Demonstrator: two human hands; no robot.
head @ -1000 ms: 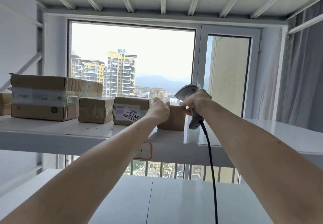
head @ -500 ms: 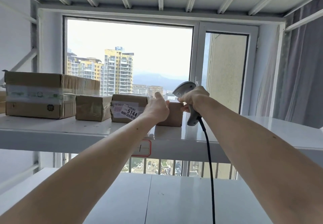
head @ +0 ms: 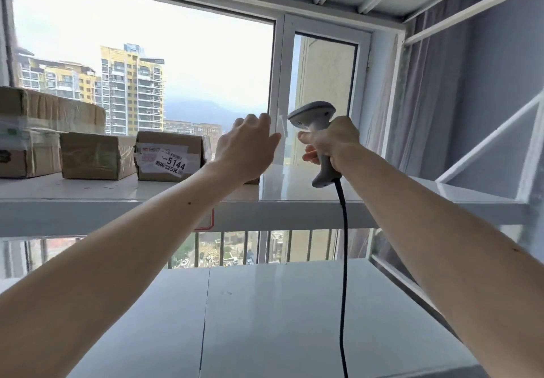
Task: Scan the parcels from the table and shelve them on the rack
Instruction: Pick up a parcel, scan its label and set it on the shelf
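Brown cardboard fills the left of the frame: parcels [head: 169,156] stand in a row on the rack [head: 309,198], the rightmost clear one bearing a label that reads 5144. Just right of it, a sliver of one more box shows under your left wrist at mid-frame — most of it is hidden, so its long axis cannot be told. Your left hand [head: 245,147] hangs above that hidden box, fingers loosely spread and holding nothing; whether it touches the cardboard is not visible. Your right hand [head: 334,145] is wrapped round the scanner [head: 316,139], head up and turned toward the window, cord [head: 343,259] dropping down the centre of the frame. The box lies below and behind your left fingers, so that hand is the nearer one; the scanner hand sits to its right, apart from the row. This parcel looks shelved — the table's parcels lie out of frame.
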